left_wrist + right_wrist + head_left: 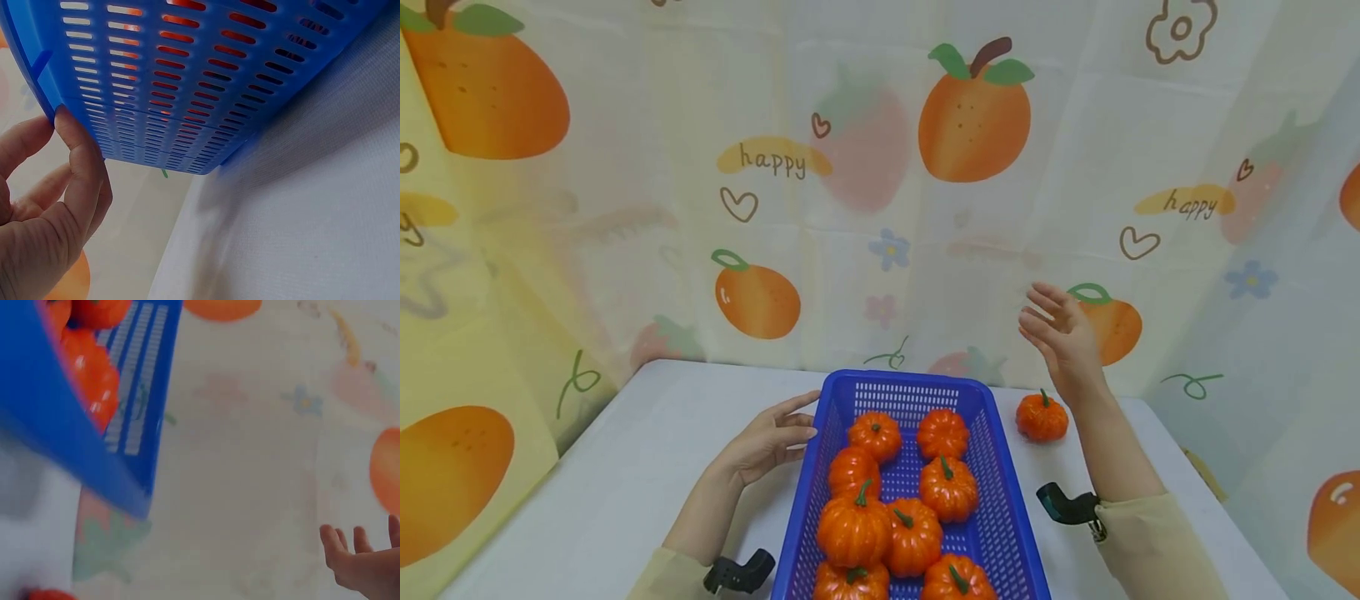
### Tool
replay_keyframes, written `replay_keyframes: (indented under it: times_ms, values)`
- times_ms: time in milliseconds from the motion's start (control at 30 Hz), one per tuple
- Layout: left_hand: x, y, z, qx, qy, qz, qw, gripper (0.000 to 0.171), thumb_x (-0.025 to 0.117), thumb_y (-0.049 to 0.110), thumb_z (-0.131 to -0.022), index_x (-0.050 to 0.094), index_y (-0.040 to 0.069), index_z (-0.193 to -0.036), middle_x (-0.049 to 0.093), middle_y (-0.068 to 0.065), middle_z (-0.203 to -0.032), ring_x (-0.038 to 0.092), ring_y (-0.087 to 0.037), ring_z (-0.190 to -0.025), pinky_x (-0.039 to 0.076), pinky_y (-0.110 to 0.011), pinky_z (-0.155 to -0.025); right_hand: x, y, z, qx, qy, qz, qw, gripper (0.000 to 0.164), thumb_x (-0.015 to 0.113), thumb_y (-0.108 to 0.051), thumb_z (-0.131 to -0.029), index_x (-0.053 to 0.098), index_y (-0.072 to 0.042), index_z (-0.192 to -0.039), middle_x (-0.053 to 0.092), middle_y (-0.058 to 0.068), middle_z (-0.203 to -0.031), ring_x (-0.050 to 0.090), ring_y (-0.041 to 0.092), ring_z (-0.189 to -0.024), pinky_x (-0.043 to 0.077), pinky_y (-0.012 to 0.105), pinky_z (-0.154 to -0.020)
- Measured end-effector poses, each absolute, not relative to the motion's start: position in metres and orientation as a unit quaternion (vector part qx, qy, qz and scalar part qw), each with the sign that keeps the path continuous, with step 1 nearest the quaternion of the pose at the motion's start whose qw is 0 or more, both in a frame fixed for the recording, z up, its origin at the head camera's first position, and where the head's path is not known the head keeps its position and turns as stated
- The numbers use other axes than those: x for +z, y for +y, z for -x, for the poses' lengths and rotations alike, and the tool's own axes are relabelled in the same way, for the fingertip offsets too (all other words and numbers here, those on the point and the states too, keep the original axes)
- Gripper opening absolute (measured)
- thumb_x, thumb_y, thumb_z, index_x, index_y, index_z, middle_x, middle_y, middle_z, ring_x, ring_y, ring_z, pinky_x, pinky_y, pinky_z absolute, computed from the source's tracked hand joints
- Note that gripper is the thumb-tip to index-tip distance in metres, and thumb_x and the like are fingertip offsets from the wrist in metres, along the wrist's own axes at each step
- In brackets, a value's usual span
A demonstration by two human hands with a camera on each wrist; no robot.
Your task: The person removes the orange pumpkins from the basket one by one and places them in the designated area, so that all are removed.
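Observation:
A blue plastic basket [842,387] with slotted sides stands on the white table, holding several small orange pumpkins [854,532]. At its left side, my left hand [767,442] pinches the rim between thumb and bent fingers. The left wrist view shows this hand [56,194] close up, its fingertips at the edge of the basket [156,94]. Raised beyond the table's right part, my right hand [1066,346] has its fingers spread and holds nothing. Below it, one pumpkin [1042,417] sits on the table, right of the basket.
The white table [625,467] ends at a patterned fabric backdrop [880,225] with printed fruit, hearts and words. Fabric also rises at both sides. Dark wrist cameras are strapped at both sleeves.

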State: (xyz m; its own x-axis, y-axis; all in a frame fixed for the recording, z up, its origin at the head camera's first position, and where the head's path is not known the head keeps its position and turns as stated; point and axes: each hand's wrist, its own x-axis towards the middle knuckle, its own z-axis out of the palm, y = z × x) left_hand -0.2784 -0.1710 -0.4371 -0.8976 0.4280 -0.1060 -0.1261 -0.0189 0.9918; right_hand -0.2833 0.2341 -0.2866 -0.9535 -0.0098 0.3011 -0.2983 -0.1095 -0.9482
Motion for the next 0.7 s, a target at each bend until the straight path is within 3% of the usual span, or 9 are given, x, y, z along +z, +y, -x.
replay_keyframes:
  times_ms: [233,500,700]
  values:
    - [-0.437,-0.170,0.279,0.704,0.673,-0.113,0.196,0.072,0.063,0.014,-0.095,0.026,0.012,-0.156,0.060,0.002,-0.107,0.062,-0.012,-0.099,0.058,-0.032,-0.089,-0.283,0.194,0.267,0.660,-0.707,-0.253,0.022,0.056,0.059,-0.008,-0.095,0.040,-0.016,-0.146,0.042,0.003,-0.149,0.043,0.022,-0.137,0.050,0.022,-0.102]
    - [-0.437,-0.170,0.279,0.706,0.672,-0.109,0.195,0.073,0.064,0.014,-0.094,0.026,0.013,-0.156,0.061,0.002,-0.107,0.062,-0.012,-0.101,0.058,-0.033,-0.090,-0.295,0.153,0.257,0.615,-0.702,-0.352,-0.071,0.072,0.074,-0.022,-0.088,0.037,-0.008,-0.148,0.038,0.013,-0.155,0.040,0.035,-0.142,0.038,0.055,-0.115]
    - [-0.438,-0.170,0.280,0.708,0.669,-0.111,0.198,0.073,0.063,0.014,-0.094,0.026,0.012,-0.156,0.061,0.003,-0.106,0.063,-0.012,-0.099,0.058,-0.032,-0.089,-0.314,0.130,0.255,0.600,-0.691,-0.373,-0.155,0.077,0.074,-0.026,-0.088,0.033,-0.007,-0.151,0.037,0.017,-0.156,0.039,0.040,-0.143,0.039,0.057,-0.114]
